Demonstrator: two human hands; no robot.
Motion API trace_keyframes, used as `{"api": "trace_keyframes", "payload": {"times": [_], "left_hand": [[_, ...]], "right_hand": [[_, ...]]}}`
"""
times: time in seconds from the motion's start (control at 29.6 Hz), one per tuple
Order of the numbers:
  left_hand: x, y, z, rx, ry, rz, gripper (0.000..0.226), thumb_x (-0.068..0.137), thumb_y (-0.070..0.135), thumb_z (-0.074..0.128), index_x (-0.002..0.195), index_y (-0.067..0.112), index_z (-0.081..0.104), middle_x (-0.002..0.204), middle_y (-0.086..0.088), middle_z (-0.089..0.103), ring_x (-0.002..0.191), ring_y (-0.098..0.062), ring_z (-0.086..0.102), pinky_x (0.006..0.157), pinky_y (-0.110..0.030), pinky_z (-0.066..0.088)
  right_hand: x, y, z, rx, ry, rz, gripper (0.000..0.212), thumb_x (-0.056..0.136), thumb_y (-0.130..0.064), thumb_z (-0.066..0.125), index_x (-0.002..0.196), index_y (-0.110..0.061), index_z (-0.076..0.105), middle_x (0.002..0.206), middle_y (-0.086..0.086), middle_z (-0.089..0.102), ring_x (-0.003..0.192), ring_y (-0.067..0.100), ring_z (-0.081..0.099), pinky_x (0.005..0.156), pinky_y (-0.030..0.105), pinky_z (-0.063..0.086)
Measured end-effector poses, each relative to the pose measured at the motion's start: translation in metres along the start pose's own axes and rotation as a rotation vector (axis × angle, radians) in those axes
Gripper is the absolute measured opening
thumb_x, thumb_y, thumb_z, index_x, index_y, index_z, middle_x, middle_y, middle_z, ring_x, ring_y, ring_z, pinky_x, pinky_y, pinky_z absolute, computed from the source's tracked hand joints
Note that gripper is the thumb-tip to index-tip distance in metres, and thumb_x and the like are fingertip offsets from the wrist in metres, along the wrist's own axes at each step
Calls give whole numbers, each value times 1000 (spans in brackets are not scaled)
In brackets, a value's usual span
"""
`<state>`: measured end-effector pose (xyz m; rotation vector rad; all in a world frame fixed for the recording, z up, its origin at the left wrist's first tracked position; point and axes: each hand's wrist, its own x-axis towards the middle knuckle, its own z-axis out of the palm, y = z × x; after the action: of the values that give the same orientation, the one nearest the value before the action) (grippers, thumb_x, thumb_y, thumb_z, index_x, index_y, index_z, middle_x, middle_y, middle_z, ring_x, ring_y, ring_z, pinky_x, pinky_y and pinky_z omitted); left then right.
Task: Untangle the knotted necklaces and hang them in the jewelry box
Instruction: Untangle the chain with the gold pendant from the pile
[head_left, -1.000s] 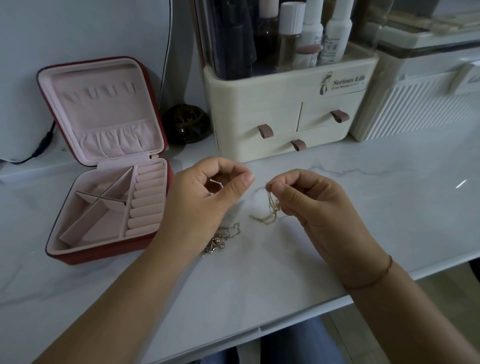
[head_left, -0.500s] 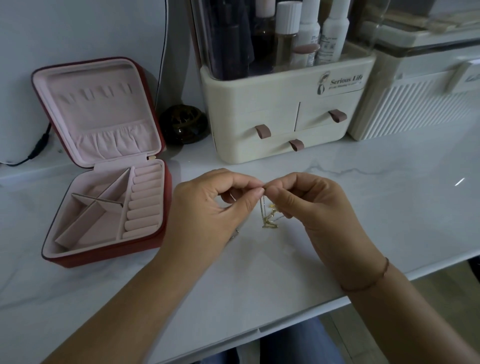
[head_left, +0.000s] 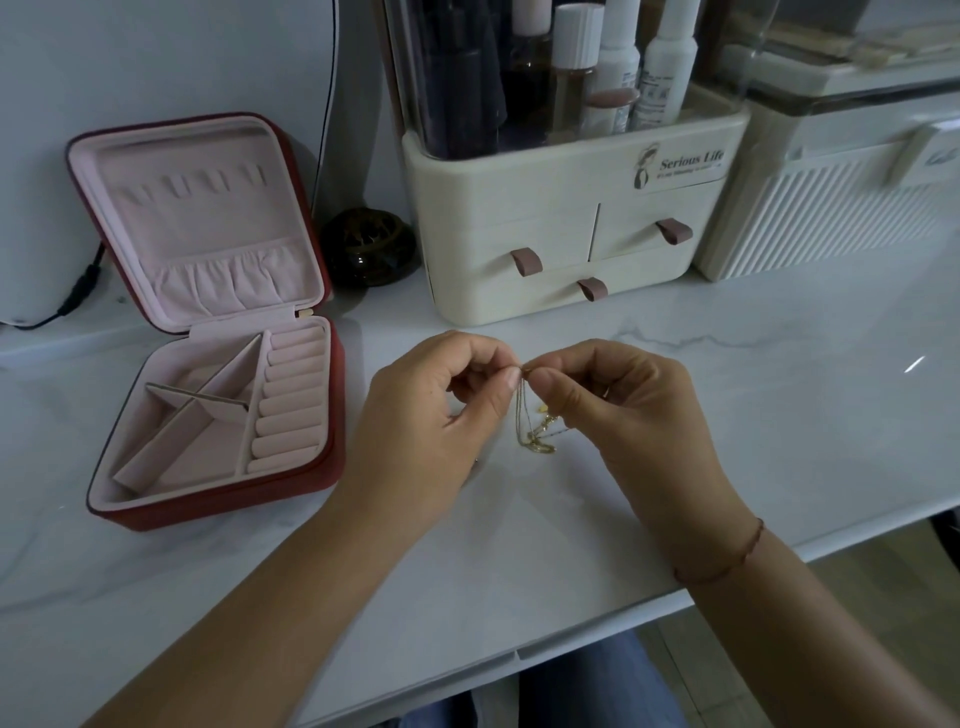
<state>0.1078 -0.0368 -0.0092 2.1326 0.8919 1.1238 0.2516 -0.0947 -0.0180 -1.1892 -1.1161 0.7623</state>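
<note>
A thin gold necklace (head_left: 529, 422) hangs in a small tangled loop between my two hands, just above the white marble tabletop. My left hand (head_left: 431, 421) pinches its top end with thumb and forefinger. My right hand (head_left: 618, 410) pinches the same spot from the other side, fingertips almost touching the left ones. The red jewelry box (head_left: 218, 499) lies open to the left, its pink lid (head_left: 197, 223) upright with a row of hooks and a gathered pocket. No necklace hangs in it. Any other chain is hidden under my left hand.
A cream cosmetics organiser (head_left: 566, 218) with three drawers and bottles stands behind my hands. A white ribbed case (head_left: 841, 208) sits at the back right, and a dark round ornament (head_left: 371, 247) sits beside the box lid. The table's front edge (head_left: 519, 654) runs near my lap.
My hands came together from about a hand's width apart and now both pinch the gold chain at one point. The silver chain seen on the table by my left wrist is now out of sight.
</note>
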Motion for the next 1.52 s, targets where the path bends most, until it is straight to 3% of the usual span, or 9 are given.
{"api": "trace_keyframes", "payload": {"times": [0.27,0.44,0.57,0.68,0.84,1.01,1.25,1.39,1.52], "left_hand": [[0,3,-2,-93,-51,-150,10,88,11,63,83,20,65,74,5,64,67,-3,55,61,-9,42],[2,1,-3,-76,-39,-199,16,88,15,61,78,27,62,72,7,62,66,-7,55,59,-12,43],[3,-5,-5,4,-118,-224,11,89,21,61,80,26,62,74,7,63,68,-9,58,58,-16,45],[3,-4,-6,191,-188,-50,7,88,18,62,82,20,59,76,13,56,76,-1,53,64,-10,40],[3,0,-9,-135,-202,-242,10,89,17,61,79,21,62,69,-4,61,56,-17,54,52,-26,45],[3,-1,-7,-168,-222,-267,12,91,18,58,81,22,60,70,-8,61,58,-24,51,49,-39,42],[5,-7,-10,-50,-236,-243,14,91,20,56,78,23,56,63,10,52,51,-3,43,49,-12,36],[8,-9,-13,-93,-293,-276,13,91,21,56,79,22,57,62,12,52,52,-2,43,53,-14,37],[10,-9,-17,-359,-348,-340,11,81,25,55,85,17,61,82,-1,65,76,-19,52,73,-33,41]], "right_hand": [[0,4,1,-139,59,-61,10,82,-17,72,76,-26,72,72,2,71,64,25,61,62,30,51],[-2,5,4,-266,121,-119,8,83,-11,71,79,-18,70,60,-10,62,56,1,54,58,9,41],[-4,9,7,-411,165,-197,6,83,-16,70,79,-20,69,54,-5,51,55,6,48,54,11,39],[-4,10,8,-461,172,-204,5,84,-18,68,80,-21,68,58,-1,55,58,8,49,55,13,40],[-1,5,7,-277,72,-44,11,91,-15,61,81,-14,64,68,-5,65,55,7,51,55,16,42],[0,1,5,19,-129,168,20,99,-16,45,85,-6,55,58,8,65,41,17,33,41,19,29],[7,4,-2,-60,-57,213,18,90,-21,62,80,-6,65,37,-6,38,39,10,28,47,20,28],[15,0,-8,-112,-57,217,20,84,-25,68,78,-6,67,37,-7,36,37,8,28,45,18,29],[24,-8,-14,-141,-95,215,21,78,-32,69,75,-11,69,40,-3,36,38,9,28,43,15,30]]}}
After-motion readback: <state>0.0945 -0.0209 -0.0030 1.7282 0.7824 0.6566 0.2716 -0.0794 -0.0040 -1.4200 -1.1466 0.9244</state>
